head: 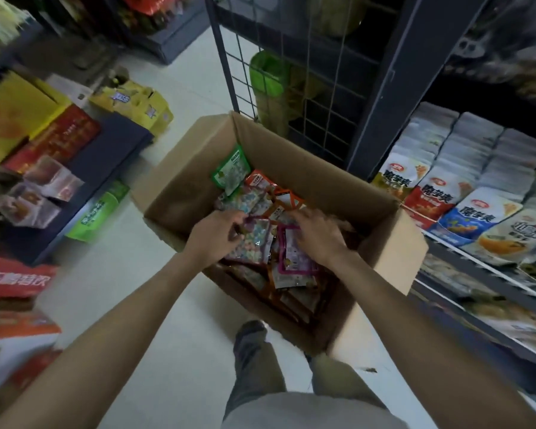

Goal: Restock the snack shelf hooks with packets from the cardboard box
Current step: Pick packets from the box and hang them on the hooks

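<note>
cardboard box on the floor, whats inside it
The cardboard box holds loose snack packets: a green one against the far wall, orange ones and a pink-edged one. Both hands, left and right, cover the middle; lower layers are hidden.

The pale floor [180, 320] bears the open cardboard box [384, 243]; yellow cartons [136, 100] sit farther left

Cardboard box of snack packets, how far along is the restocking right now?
Early stage, it seems. Done: the cardboard box stands open on the floor beside the wire grid panel. In hand: the left hand and right hand are both down among the packets, sorting or picking. Left: the box looks well filled, and no packet has been lifted toward a hook yet.
</note>
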`<state>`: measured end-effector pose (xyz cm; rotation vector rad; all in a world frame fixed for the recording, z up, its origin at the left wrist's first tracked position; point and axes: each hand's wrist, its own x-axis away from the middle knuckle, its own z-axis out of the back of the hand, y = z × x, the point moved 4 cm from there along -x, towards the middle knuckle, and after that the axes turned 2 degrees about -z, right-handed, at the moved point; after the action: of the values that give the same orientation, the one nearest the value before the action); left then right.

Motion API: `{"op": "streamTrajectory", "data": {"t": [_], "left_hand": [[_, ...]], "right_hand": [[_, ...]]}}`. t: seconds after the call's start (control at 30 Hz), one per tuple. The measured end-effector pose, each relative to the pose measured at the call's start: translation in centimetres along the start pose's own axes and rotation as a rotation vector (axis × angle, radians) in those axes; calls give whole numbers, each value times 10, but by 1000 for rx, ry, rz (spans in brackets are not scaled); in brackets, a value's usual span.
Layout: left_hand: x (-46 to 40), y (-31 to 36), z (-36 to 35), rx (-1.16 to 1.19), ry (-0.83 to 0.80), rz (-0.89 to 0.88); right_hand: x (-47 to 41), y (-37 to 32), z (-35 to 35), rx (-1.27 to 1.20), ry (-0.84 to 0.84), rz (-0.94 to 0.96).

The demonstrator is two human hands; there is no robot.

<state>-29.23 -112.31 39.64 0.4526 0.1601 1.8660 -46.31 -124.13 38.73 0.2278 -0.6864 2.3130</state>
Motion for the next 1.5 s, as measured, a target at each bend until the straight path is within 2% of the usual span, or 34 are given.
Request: {"op": "streamTrajectory", "data": {"t": [0.17, 0.3, 0.4, 0.5, 0.63, 0.73, 0.87, 0.93, 1.03, 1.1, 1.2, 1.27, 1.37, 1.5], "left_hand": [[-52, -13, -17, -201, -183, -260], [-78, -12, -45, -403, -341, -447], [-87, -16, -70, -483, -480, -467], [-91, -17, -83, -500, -507, -484], [-95, -18, -87, -478, -448, -519], [-99, -21, -82, -344, -404, -465], [-109, -15, -67, -96, -288, -384], [-111, -7, -58, 44, -217, -386], [-109, 1, -32, 221, -76, -296], [-106, 1, -10, 402, -48, -172], [-94, 12, 21, 755, -89, -30], [-79, 33, 43, 959, -162, 3], [-52, 69, 71, 1178, -288, -31], [-26, 101, 88, 1227, -359, -80]], "right_hand": [[-26, 8, -37, 103, -1, -115], [-37, 15, -68, 186, -186, -127], [-37, 19, -82, 266, -297, -145], [-32, 21, -88, 309, -261, -212], [-27, 20, -75, 354, -66, -329], [-26, 20, -56, 399, 130, -353], [-21, 14, -39, 418, 237, -315], [-9, 10, -25, 342, 348, -341], [31, -2, 9, 187, 677, -402], [64, -18, 37, 46, 908, -394], [103, -42, 65, -218, 1139, -226], [120, -52, 71, -298, 1206, -82], [133, -60, 66, -258, 1195, 106], [152, -59, 53, -210, 1161, 144]]}}
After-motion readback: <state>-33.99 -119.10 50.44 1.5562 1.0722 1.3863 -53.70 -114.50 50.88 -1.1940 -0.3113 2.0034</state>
